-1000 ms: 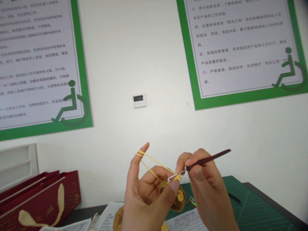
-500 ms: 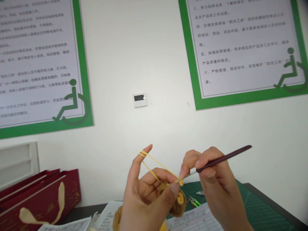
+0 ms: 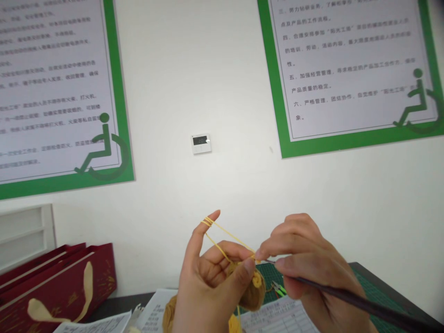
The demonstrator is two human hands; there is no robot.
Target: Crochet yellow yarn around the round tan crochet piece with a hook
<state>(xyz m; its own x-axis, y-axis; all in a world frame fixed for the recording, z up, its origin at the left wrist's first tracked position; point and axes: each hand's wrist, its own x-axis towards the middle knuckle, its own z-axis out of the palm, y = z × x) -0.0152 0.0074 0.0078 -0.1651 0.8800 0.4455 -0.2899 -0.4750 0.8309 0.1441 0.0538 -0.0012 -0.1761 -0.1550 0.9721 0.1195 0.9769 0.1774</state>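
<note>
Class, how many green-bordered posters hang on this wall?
2: the left poster and the right poster, either side of the small white wall device. Both are cut off by the picture's edges.

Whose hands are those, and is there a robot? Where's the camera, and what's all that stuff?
There's no robot here! These are a person's own bare hands. Every picture comes from one camera worn on that person's head, looking forward and down.

The left hand pinches a soft brown and yellow bundle, and yellow yarn loops around its raised finger. The right hand holds a thin tool with a dark handle. Its tip is hidden by the fingers.

Below, a green mat and printed papers lie on a dark table. Red bags are at the left. Two green-edged posters hang on the wall.
</note>
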